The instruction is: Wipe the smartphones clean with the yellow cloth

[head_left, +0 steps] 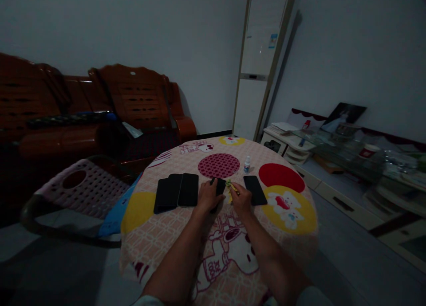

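Both forearms enter from the bottom edge, bare, and converge toward the centre. The left hand (pixel 208 196) lies palm down, knuckles up, fingers curled forward and pressed flat, wrist straight in line with the forearm. The right hand (pixel 242 200) sits just beside it, slightly apart, back of the hand up, fingers pinched together toward the left. A light sleeve edge shows at each elbow. Fingertip detail is too dark to resolve.

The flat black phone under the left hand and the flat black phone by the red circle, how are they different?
The flat black phone under the left hand is partly covered by the left hand; the flat black phone by the red circle lies untouched and fully visible. The first sits between both hands, the second beyond the right hand. Both are dark, flat rectangles on the patterned tablecloth.
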